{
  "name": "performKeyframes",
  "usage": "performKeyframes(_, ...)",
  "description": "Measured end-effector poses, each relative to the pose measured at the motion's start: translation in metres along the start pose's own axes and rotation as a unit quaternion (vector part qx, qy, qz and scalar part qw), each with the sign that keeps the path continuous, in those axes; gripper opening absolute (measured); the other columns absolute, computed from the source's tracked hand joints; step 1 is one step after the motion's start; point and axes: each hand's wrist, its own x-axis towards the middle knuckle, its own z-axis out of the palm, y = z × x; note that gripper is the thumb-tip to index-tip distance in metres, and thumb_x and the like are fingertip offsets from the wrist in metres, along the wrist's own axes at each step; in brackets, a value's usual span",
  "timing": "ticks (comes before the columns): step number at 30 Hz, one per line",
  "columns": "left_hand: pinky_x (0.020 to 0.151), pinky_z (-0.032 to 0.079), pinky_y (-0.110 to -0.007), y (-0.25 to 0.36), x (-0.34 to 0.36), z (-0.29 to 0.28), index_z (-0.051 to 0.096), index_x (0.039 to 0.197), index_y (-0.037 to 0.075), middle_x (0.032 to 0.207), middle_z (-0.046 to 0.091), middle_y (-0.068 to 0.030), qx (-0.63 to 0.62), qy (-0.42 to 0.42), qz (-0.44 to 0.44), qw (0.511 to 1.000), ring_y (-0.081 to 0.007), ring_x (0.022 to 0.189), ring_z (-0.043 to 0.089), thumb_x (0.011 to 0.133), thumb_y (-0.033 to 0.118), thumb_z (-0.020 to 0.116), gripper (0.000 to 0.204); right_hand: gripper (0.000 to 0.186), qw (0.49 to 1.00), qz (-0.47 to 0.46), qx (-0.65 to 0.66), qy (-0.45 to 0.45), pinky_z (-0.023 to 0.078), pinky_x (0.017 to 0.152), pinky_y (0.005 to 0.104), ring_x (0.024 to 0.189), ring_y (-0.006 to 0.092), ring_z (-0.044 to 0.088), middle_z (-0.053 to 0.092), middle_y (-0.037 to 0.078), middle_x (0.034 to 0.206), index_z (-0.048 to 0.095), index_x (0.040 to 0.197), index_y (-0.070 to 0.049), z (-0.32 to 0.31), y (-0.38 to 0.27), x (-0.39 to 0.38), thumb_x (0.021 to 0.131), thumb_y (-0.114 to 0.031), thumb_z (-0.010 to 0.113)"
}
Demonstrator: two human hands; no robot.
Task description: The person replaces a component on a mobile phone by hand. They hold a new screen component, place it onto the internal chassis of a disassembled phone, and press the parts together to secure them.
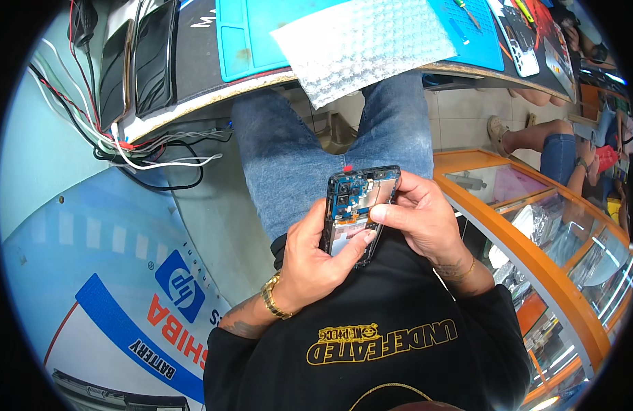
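Note:
An opened smartphone (362, 194) is held over my lap, its back cover off and its blue circuit board, camera lenses and a silvery metal plate showing. My left hand (313, 260) wraps round the phone's left side, with the thumb lying across its lower part. At the right edge, my right hand (426, 218) grips the phone, thumb pressed on the inner parts near the middle and fingers curled at the side. A small red spot shows at the phone's top edge. What lies under the fingers is hidden.
Ahead is a workbench with a blue repair mat (255, 38), a sheet of bubble wrap (364, 44), two dark phones or tablets (155, 58) and a screwdriver (468, 14). Cables (172, 161) hang at the left. An orange-framed glass display case (536, 253) stands at the right; people sit beyond.

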Motion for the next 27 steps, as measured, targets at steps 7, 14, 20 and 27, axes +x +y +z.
performKeyframes(7,0.077,0.054,-0.03,0.005,0.001,-0.001,0.062,0.117,0.0,0.097,0.072,-0.0102,0.033,-0.016,0.026,0.999,-0.0179,0.087,0.071,0.081,0.004,0.077,0.039,0.009,0.999,-0.047,-0.008,-0.019,0.049,0.089,0.028,0.096,0.0103,0.06,0.061,0.002,0.101,0.062,0.096,-0.001,0.003,0.0,-0.003,0.089,0.003,0.066)
performKeyframes(14,0.074,0.054,-0.028,-0.001,-0.003,0.002,0.062,0.114,0.0,0.096,0.072,-0.0092,0.019,0.014,0.041,0.999,-0.0148,0.084,0.07,0.081,0.005,0.078,0.038,0.01,0.997,-0.079,-0.001,-0.02,0.047,0.088,0.0281,0.098,0.0102,0.058,0.058,0.003,0.103,0.063,0.097,0.001,0.009,0.005,0.0,0.088,0.004,0.066)
performKeyframes(20,0.083,0.054,-0.028,-0.005,-0.013,-0.004,0.055,0.123,-0.001,0.109,0.068,-0.0065,0.022,-0.016,0.038,0.999,-0.0114,0.096,0.065,0.083,0.0,0.075,0.045,0.013,0.993,-0.071,-0.055,-0.074,0.046,0.087,0.0281,0.097,0.0106,0.058,0.058,0.003,0.102,0.067,0.097,0.0,0.004,-0.004,0.0,0.085,0.0,0.072)
performKeyframes(27,0.074,0.056,-0.028,-0.006,-0.011,0.001,0.061,0.115,-0.005,0.094,0.073,-0.0109,0.02,0.046,0.084,0.995,-0.0173,0.082,0.072,0.079,0.005,0.079,0.042,0.016,0.982,-0.092,-0.153,-0.064,0.046,0.083,0.028,0.09,0.0115,0.058,0.062,0.003,0.092,0.071,0.092,-0.001,0.009,-0.014,-0.002,0.08,-0.006,0.079)
